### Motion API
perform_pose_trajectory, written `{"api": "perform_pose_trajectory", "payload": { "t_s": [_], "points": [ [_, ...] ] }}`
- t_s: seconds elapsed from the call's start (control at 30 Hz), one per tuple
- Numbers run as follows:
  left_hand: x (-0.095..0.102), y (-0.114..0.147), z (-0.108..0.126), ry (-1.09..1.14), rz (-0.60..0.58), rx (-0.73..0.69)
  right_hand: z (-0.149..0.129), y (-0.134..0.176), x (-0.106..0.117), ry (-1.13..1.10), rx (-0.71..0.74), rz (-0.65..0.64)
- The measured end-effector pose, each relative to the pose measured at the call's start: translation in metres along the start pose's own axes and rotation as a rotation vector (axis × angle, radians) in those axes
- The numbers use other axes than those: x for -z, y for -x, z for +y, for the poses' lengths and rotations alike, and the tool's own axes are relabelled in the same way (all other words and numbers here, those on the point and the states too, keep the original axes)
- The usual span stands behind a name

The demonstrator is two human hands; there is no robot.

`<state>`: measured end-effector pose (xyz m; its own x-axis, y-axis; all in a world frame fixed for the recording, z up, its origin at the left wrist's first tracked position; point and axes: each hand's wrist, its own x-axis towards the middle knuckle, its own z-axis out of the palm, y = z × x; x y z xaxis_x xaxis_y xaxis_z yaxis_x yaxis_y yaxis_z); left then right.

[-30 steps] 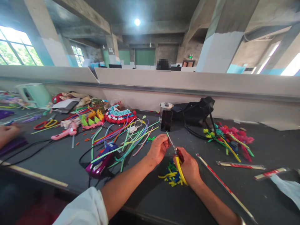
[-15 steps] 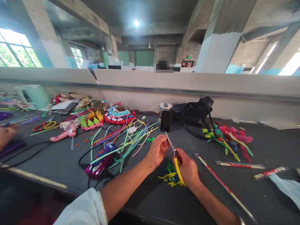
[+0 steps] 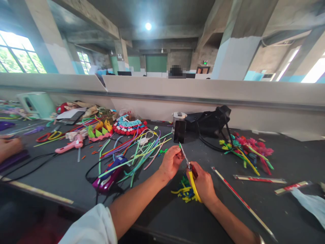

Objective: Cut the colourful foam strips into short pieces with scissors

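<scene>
My right hand (image 3: 203,182) grips a pair of scissors (image 3: 193,186) by its yellow handle, blades pointing up and away toward my left fingertips. In a pinch, my left hand (image 3: 172,162) holds a small green piece (image 3: 180,145) beside the blade tips; most of it is hidden by my fingers, so its kind is unclear. Below the scissors lies a pile of short yellow, green and blue cut pieces (image 3: 186,193) on the dark table. Just beyond my left hand a black phone (image 3: 179,131) leans upright against a lidded cup (image 3: 179,116).
Left of my arm lie long coloured pipe cleaners (image 3: 142,159), a purple-blue device (image 3: 109,176) and a pink glue gun (image 3: 73,144). A black bag (image 3: 210,122) and a fuzzy flower bunch (image 3: 250,147) sit right. A co-worker's hand (image 3: 9,148) shows at far left.
My hands and the scissors stay almost in place; a little more green shows at my left fingertips. The co-worker's hand at far left has shifted slightly right.
</scene>
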<state>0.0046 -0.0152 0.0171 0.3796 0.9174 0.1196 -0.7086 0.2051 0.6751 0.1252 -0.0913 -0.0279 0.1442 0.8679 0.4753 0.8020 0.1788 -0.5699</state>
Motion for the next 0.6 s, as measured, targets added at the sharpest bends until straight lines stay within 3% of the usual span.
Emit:
{"api": "perform_pose_trajectory", "payload": {
  "t_s": [0.27, 0.47, 0.6],
  "points": [
    [0.003, -0.001, -0.001, -0.042, 0.016, 0.003, 0.003, -0.003, 0.000, -0.031, -0.032, 0.028],
    [0.008, -0.002, -0.008, -0.435, 0.125, -0.044, 0.003, -0.007, 0.004, -0.250, -0.080, 0.143],
    [0.010, -0.002, -0.014, -0.715, 0.098, -0.115, 0.005, -0.010, 0.007, -0.313, -0.132, 0.182]
  ]
}}
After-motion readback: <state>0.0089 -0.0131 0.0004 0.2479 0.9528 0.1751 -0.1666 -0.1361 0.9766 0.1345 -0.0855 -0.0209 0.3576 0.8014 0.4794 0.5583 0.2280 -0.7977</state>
